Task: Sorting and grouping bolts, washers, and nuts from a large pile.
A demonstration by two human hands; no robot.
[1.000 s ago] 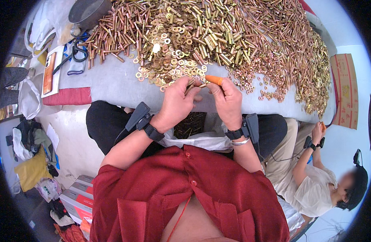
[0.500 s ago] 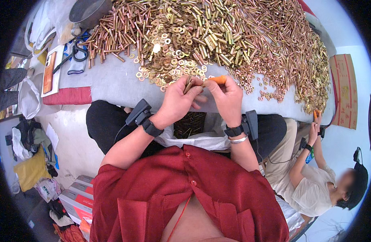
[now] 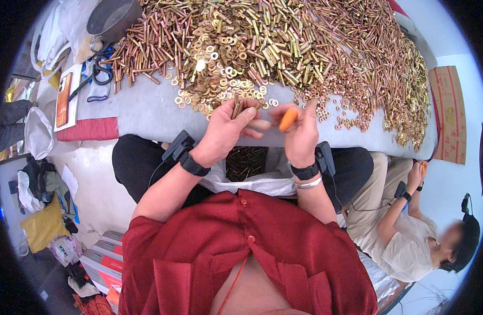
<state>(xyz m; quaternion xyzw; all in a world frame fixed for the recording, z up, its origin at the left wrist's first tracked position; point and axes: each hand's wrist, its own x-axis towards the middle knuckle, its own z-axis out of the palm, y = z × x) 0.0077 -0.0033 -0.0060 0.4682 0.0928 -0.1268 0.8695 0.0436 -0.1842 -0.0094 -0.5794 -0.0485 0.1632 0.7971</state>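
Note:
Over the near edge of the table, my left hand (image 3: 230, 125) is closed around a few slim brass-coloured metal pieces (image 3: 236, 107), bolts or sleeves, their ends sticking up past the fingers. Just right of it, my right hand (image 3: 300, 131) has its fingers apart, one wearing an orange finger cover (image 3: 288, 119). Nothing shows in that hand, though some fingers are slightly blurred. Flat gold-coloured washers (image 3: 236, 84) lie loose just beyond both hands. Between my knees, below the hands, a white sack (image 3: 220, 181) stands open with dark metal pieces (image 3: 245, 164) inside.
Heaped metal tubes (image 3: 283, 52) cover the far table, with small nuts (image 3: 351, 97) to the right. At left are a grey metal pan (image 3: 112, 20), scissors (image 3: 100, 73) and a phone (image 3: 64, 102). A co-worker (image 3: 409, 247) sits at right, beside a cardboard sheet (image 3: 447, 115).
My right hand has drawn apart from the left and turned, its orange-covered finger now lower. My left hand keeps its metal pieces. The co-worker's hands have moved back from the pile.

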